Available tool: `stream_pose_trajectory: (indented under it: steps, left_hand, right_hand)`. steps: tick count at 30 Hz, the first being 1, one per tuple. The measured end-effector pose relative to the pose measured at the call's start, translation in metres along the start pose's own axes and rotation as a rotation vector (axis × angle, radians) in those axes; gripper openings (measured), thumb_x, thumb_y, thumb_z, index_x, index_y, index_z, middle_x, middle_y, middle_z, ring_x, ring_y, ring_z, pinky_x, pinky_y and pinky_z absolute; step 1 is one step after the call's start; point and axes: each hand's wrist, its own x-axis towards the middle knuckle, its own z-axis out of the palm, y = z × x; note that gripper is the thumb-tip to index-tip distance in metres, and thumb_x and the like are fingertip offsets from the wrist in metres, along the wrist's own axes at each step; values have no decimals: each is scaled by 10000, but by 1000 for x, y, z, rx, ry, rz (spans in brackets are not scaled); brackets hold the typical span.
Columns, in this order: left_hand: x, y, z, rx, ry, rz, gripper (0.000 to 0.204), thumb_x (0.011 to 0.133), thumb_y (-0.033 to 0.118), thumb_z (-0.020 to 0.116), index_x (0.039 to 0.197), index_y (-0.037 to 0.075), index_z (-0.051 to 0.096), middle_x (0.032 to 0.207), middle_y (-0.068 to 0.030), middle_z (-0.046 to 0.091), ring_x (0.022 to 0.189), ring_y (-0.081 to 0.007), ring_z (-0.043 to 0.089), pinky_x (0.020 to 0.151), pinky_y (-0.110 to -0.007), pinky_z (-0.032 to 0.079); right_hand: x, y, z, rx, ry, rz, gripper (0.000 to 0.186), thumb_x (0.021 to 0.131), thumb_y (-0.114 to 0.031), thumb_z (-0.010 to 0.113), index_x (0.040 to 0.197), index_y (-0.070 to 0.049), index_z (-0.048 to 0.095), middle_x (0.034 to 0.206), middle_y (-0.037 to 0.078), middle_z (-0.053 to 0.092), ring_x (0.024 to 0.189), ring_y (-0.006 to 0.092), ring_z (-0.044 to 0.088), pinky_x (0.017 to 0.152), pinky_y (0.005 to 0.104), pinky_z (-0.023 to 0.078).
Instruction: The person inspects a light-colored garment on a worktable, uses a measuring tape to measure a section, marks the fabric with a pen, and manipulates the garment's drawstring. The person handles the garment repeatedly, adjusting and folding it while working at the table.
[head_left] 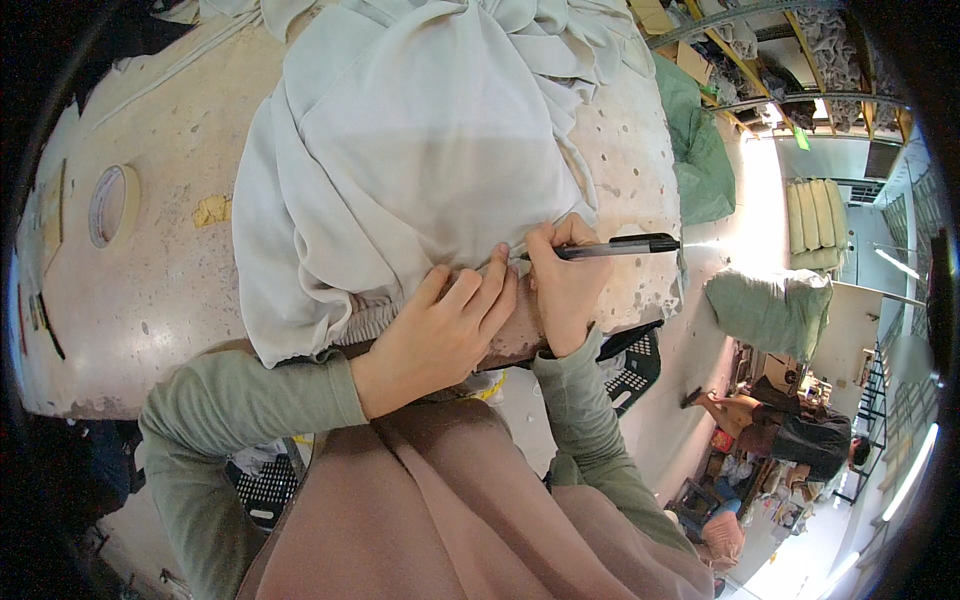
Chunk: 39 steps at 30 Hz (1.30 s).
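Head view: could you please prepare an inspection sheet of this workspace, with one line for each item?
Surface: worktable, pale, stained and spotted.
Job's things: pale cloth, draped in folds, with a gathered band at its near edge; pen with black clip.
Clutter: tape roll and yellowish patch, left of the cloth.
Grips: left hand rests its fingers on the cloth; right hand holds the pen, tip contact unclear.
Cables: nothing seen.
Surroundings: green bulky sack and a person in dark clothing, at right.
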Motion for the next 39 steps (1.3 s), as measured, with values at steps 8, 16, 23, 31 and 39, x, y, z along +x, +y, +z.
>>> stream_pose_trajectory:
  steps: [8, 16, 23, 31, 39]
  left_hand:
    - [0, 0, 2, -17, 19, -10, 662, 718, 336, 656, 1273, 9, 506, 1395, -174, 444, 888, -210, 475, 827, -353, 412]
    - [0, -2, -2, 16, 35, 18, 513, 815, 272, 506, 1225, -37, 516, 1318, -186, 497, 908, -204, 462, 842, -330, 408]
    - [0, -1, 0, 25, 37, 19, 507, 817, 270, 499, 1221, -34, 518, 1318, -189, 499, 907, -207, 464, 840, -334, 411]
    - [-2, 2, 3, 13, 8, -15, 685, 725, 352, 647, 1292, 3, 486, 1381, -182, 441, 954, -243, 480, 867, -372, 415]
    - [-7, 6, 0, 103, 66, 35, 462, 806, 226, 527, 1182, -41, 539, 1166, -220, 541, 1030, -324, 538, 911, -408, 471]
  right_hand:
    - [-1, -1, 0, 222, 8, 52, 318, 839, -28, 632, 624, -68, 400, 490, -19, 426, 383, 43, 384, 362, 217, 280]
    - [0, 2, 0, 67, 9, -3, 328, 830, -5, 628, 614, -70, 389, 493, -20, 424, 384, 43, 381, 362, 219, 283]
    - [0, 1, -1, 62, 21, 70, 223, 781, -43, 652, 647, 3, 480, 544, 17, 478, 540, 68, 410, 487, 272, 350]
    - [0, 1, 0, 87, 7, -25, 253, 826, -23, 623, 657, -42, 436, 540, -5, 455, 443, 54, 389, 408, 234, 309]
    - [-5, -16, -10, 474, -61, 246, 267, 895, -60, 598, 680, -75, 439, 527, -8, 463, 385, 55, 426, 354, 206, 318]
